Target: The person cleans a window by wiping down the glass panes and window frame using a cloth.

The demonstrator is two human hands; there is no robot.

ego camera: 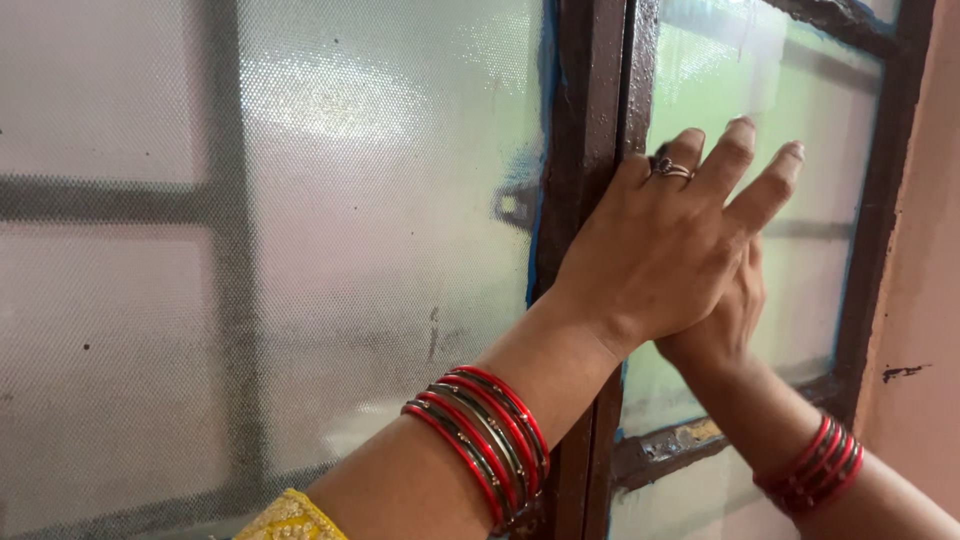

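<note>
My left hand [665, 255] reaches up from the lower left and lies flat with fingers spread against the right frosted pane [815, 120], close to the dark brown window frame [590, 120]. It wears a ring [670, 170], and red and dark bangles [485, 440] circle its wrist. My right hand [728, 325] comes from the lower right and lies flat on the same pane, directly beneath the left hand, which covers most of its fingers. Red bangles [815, 465] sit on that wrist. Neither hand holds anything.
A larger frosted pane [380, 150] fills the left side, with dark bars showing through it. A small metal latch [512, 205] sits on the frame's left edge. A pink wall [925, 300] with a chipped spot borders the window on the right.
</note>
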